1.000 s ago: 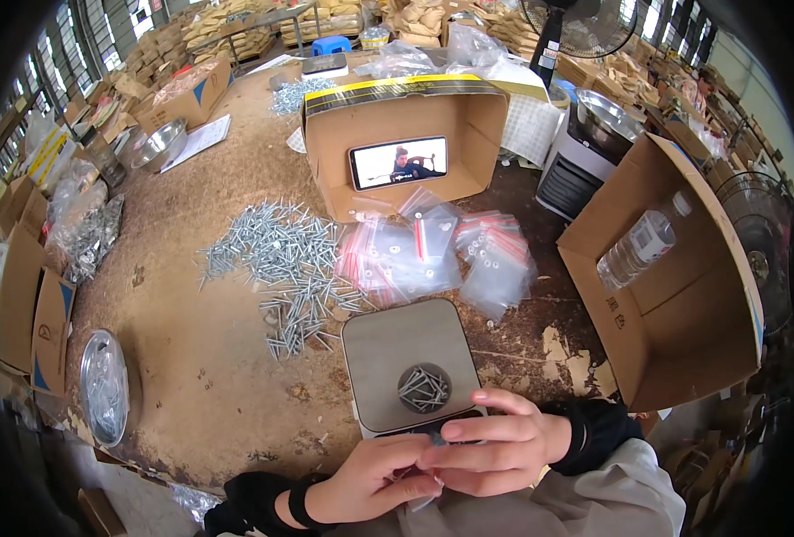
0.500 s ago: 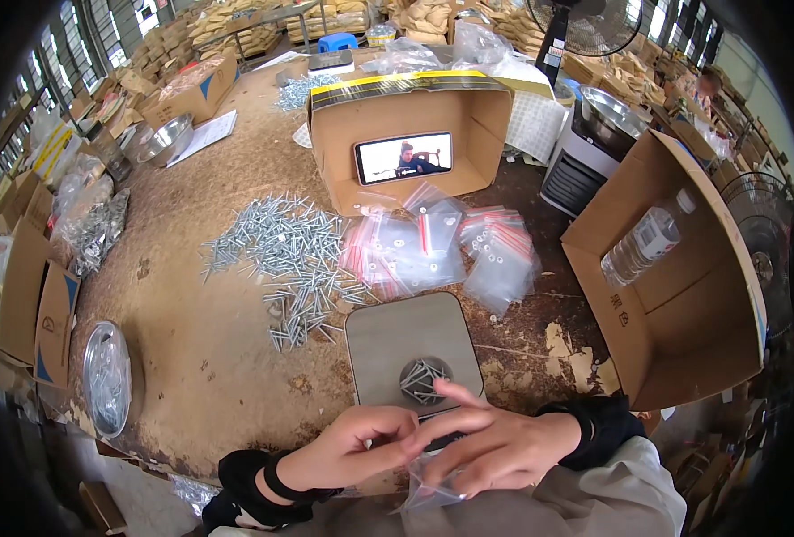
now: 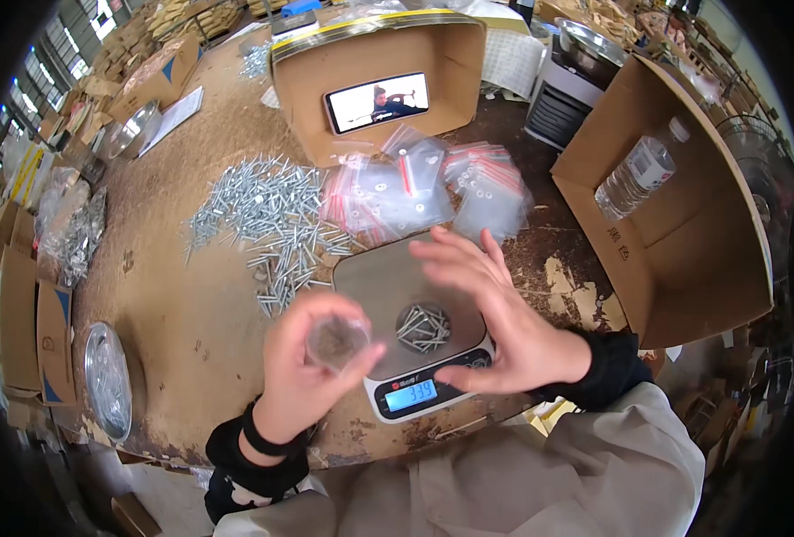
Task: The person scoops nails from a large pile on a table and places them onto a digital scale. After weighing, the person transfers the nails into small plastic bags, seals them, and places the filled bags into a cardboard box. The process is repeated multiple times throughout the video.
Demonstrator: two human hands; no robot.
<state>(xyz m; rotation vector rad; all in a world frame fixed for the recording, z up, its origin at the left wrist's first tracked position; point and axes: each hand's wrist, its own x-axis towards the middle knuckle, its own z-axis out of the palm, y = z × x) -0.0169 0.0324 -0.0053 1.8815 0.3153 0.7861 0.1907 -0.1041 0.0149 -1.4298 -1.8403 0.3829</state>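
Note:
My left hand (image 3: 303,380) is curled round a small, clear, round plastic cup (image 3: 336,345), slightly blurred, at the scale's left edge. My right hand (image 3: 495,313) reaches over the right side of the kitchen scale (image 3: 370,268), with its fingers apart and nothing in them. Between the hands, a small round dish of silvery screws (image 3: 424,328) sits on the scale's plate. The scale's blue display is lit. Beyond it lie small clear zip bags (image 3: 388,192) with red strips, and left of these spreads a loose pile of screws (image 3: 263,201).
An open carton (image 3: 450,67) with a propped phone (image 3: 377,103) stands at the back. Another carton (image 3: 665,268) on the right holds a water bottle (image 3: 638,179). A metal bowl (image 3: 108,380) with plastic inside is at the near left; another metal bowl (image 3: 135,130) stands farther back.
My hands have parted from the clear bag they were handling near the table's front edge. The left now holds the cup; the right has moved up over the scale and opened.

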